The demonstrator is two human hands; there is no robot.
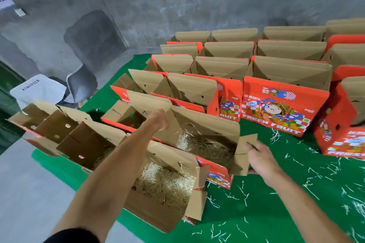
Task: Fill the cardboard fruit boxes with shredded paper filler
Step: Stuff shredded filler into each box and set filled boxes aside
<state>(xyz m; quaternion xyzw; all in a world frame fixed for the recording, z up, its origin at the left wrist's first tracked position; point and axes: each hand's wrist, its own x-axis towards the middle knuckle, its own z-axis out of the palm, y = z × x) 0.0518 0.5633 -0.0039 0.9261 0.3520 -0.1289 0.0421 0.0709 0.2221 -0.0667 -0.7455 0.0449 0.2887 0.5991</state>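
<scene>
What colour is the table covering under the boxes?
Green, strewn with pale paper shreds; seen in the head view.

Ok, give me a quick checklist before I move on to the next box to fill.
1. Box in hand has shredded paper: ok.
2. Left hand grips its far-left edge: ok.
3. Right hand holds its end flap: ok.
4. Near box filled: ok.
5. Left-hand box filled: not ok, looks empty.
6. Back rows filled: cannot tell.
</scene>
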